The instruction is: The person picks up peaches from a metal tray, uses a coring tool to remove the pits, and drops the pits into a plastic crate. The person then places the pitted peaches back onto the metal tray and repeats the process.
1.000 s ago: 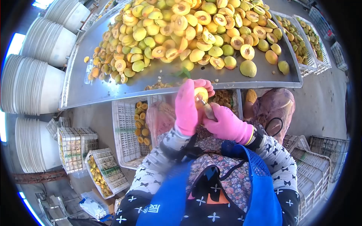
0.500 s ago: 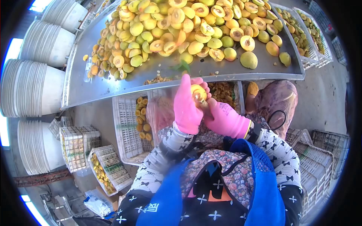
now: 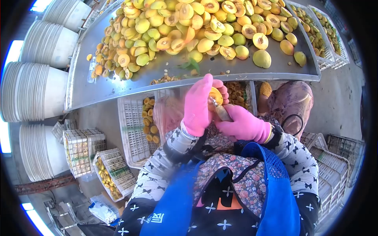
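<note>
In a pink glove, my left hand (image 3: 198, 107) is closed around a yellow peach half (image 3: 216, 94), its cut face turned towards my right hand. My right hand (image 3: 247, 125), gloved in pink too, grips the pale handle of a pitting tool (image 3: 223, 113). The tool's metal tip touches the cut face of the half; its exact shape is hard to make out. Just beyond my hands is the near edge of a metal table (image 3: 130, 91), where a heap of whole and halved peaches (image 3: 165, 31) lies.
A white crate (image 3: 132, 133) with peach halves stands below the table on the left. Farther left are stacked white tubs (image 3: 31, 92) and a crate of fruit (image 3: 108, 177). More crates (image 3: 330, 169) stand at the right. A green leaf (image 3: 193, 65) lies near the table edge.
The tool's handle has swung down from the peach half, so its metal tip now shows. My right hand has moved slightly right and down; my left hand still holds the half.
</note>
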`<move>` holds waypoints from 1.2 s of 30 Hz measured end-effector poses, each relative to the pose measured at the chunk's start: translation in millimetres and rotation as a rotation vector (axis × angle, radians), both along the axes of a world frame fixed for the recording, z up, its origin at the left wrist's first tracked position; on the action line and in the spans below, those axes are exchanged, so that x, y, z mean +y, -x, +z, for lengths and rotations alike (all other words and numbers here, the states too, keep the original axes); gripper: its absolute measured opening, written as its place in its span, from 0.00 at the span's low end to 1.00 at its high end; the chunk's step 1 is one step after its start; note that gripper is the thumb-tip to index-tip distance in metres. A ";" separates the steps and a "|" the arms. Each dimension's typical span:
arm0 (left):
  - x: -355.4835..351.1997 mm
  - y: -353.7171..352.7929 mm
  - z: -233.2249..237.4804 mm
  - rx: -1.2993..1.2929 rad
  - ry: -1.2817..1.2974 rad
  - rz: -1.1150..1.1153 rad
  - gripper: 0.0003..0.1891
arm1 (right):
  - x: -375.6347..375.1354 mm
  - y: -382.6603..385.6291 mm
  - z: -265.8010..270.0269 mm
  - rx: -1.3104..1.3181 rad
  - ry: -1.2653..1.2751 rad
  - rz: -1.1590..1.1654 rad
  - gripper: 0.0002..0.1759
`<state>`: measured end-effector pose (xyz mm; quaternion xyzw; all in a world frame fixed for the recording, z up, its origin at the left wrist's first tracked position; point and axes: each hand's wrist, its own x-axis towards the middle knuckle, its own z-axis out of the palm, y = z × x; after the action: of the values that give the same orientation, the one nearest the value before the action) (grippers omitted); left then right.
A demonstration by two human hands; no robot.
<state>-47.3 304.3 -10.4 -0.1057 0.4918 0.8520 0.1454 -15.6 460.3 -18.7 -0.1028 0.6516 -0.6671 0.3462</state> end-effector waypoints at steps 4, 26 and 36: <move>6.1 2.3 1.7 0.036 0.125 0.046 0.21 | 5.5 4.7 7.6 -0.199 0.174 0.084 0.09; 4.9 1.9 -6.3 0.123 0.250 0.131 0.26 | -7.6 -0.9 7.1 -0.159 0.041 0.015 0.11; -13.1 -2.3 -3.3 0.425 0.425 -0.297 0.26 | 8.8 -4.1 12.7 -0.236 0.036 0.166 0.12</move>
<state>-45.0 291.2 -13.7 0.1191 0.6878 0.7029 0.1369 -11.5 469.1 -6.0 -0.0834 0.5833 -0.6553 0.4726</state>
